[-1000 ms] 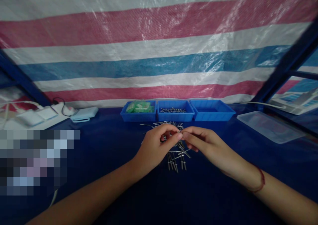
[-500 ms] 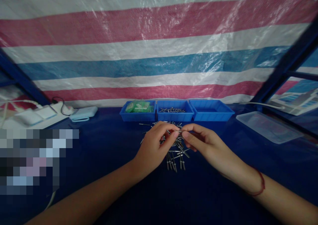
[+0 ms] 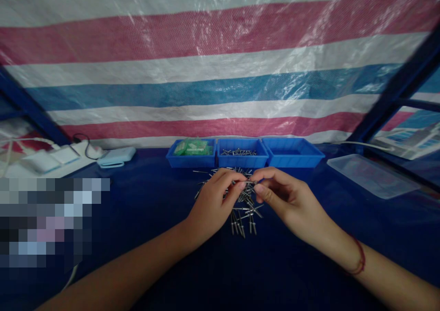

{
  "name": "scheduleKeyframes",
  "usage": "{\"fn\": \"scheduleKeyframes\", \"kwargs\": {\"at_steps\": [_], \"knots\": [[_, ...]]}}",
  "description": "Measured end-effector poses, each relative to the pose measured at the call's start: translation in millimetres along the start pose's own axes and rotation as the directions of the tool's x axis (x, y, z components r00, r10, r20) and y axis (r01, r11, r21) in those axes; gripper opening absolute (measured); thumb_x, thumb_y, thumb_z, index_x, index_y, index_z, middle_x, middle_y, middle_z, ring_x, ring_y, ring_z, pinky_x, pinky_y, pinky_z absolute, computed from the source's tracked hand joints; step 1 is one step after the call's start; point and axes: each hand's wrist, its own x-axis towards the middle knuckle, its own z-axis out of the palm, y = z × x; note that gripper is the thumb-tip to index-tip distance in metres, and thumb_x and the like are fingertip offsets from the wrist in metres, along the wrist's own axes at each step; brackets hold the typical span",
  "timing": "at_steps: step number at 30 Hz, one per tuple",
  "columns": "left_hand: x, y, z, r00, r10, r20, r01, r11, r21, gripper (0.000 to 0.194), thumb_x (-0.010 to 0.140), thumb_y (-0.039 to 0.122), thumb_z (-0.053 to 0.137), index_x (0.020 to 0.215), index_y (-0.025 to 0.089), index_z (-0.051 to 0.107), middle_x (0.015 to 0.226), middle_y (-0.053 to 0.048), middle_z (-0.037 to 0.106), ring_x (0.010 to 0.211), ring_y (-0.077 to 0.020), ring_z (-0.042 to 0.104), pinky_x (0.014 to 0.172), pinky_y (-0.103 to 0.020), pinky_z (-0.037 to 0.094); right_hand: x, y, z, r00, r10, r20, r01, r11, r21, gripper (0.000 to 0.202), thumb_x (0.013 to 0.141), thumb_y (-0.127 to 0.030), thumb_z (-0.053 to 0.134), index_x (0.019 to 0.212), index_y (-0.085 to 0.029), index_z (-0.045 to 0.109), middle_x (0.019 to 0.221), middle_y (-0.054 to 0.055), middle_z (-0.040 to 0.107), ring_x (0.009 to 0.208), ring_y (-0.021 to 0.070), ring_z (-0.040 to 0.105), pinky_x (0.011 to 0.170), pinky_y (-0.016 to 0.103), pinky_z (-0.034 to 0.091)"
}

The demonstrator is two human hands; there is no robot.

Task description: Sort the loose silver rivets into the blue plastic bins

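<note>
A thin metal pop rivet (image 3: 249, 181) lies crosswise between my fingertips, over a heap of loose rivets. My left hand (image 3: 217, 196) pinches its left end between thumb and index finger. At the other end, the thumb and index finger of my right hand (image 3: 285, 194) close on the rivet. The loose pop rivets (image 3: 244, 215) are strewn on the dark blue table (image 3: 220, 274) below and between both hands; my hands hide part of the heap. Several of them point toward me at the near edge of the heap.
Behind the heap stand three blue bins: one with green plastic packets (image 3: 193, 147), a middle bin (image 3: 242, 160) with rivets, and a right bin (image 3: 294, 160). A clear plastic lid (image 3: 373, 176) lies at right. A power strip (image 3: 51, 160) and light-blue case (image 3: 117, 157) sit at left.
My right hand has shifted slightly right and its fingers have tilted around the rivet's end. My left hand keeps its pinch almost in place.
</note>
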Motion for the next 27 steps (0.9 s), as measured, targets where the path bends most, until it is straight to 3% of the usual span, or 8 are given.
{"fn": "scheduleKeyframes", "kwargs": {"at_steps": [9, 15, 19, 23, 27], "knots": [[1.0, -4.0, 2.2, 0.998, 0.04, 0.052, -0.039, 0.999, -0.034, 0.012, 0.092, 0.016, 0.043, 0.09, 0.019, 0.054, 0.089, -0.003, 0.057, 0.085, -0.0144, 0.055, 0.077, -0.03, 0.045, -3.7, -0.7, -0.3, 0.988, -0.155, 0.022, 0.156, 0.964, -0.217, 0.01, 0.086, -0.027, 0.053, 0.095, -0.023, 0.058, 0.087, 0.003, 0.059, 0.074, 0.0144, 0.056, 0.064, 0.029, 0.045], [2.4, -1.0, 0.2, 0.997, 0.0, 0.081, 0.004, 0.999, -0.046, 0.016, 0.093, 0.02, 0.039, 0.093, 0.018, 0.055, 0.088, -0.004, 0.061, 0.084, -0.0152, 0.058, 0.077, -0.031, 0.046, 1.7, -6.4, -1.5, 0.949, -0.309, 0.06, 0.301, 0.838, -0.455, 0.005, 0.087, -0.025, 0.05, 0.088, -0.022, 0.053, 0.088, 0.005, 0.057, 0.08, 0.0167, 0.055, 0.07, 0.031, 0.044], [6.7, -8.1, -3.6, 0.99, -0.138, -0.036, 0.131, 0.982, -0.136, 0.021, 0.093, 0.026, 0.041, 0.109, 0.019, 0.052, 0.09, -0.004, 0.064, 0.083, -0.0149, 0.061, 0.076, -0.031, 0.048, 28.5, -7.1, -7.6, 0.906, -0.423, -0.006, 0.335, 0.728, -0.598, 0.008, 0.087, -0.025, 0.048, 0.084, -0.02, 0.053, 0.087, 0.006, 0.057, 0.085, 0.0189, 0.055, 0.075, 0.033, 0.043], [9.8, -19.1, -8.1, 0.97, -0.212, -0.119, 0.187, 0.964, -0.189, 0.021, 0.092, 0.027, 0.042, 0.109, 0.018, 0.051, 0.085, -0.004, 0.063, 0.08, -0.0139, 0.062, 0.074, -0.03, 0.049, 75.7, 6.2, -13.9, 0.881, -0.466, -0.078, 0.272, 0.635, -0.723, 0.016, 0.088, -0.028, 0.046, 0.085, -0.017, 0.057, 0.086, 0.008, 0.058, 0.084, 0.0205, 0.055, 0.078, 0.035, 0.043], [10.1, -24.1, -11.0, 0.981, -0.173, -0.09, 0.166, 0.983, -0.08, 0.02, 0.091, 0.026, 0.043, 0.107, 0.018, 0.052, 0.083, -0.003, 0.064, 0.075, -0.0135, 0.061, 0.069, -0.029, 0.048, 108.7, 24.4, -16.8, 0.923, -0.377, -0.071, 0.171, 0.571, -0.803, 0.021, 0.084, -0.031, 0.05, 0.085, -0.014, 0.061, 0.09, 0.013, 0.06, 0.089, 0.0259, 0.055, 0.082, 0.041, 0.042]]}}
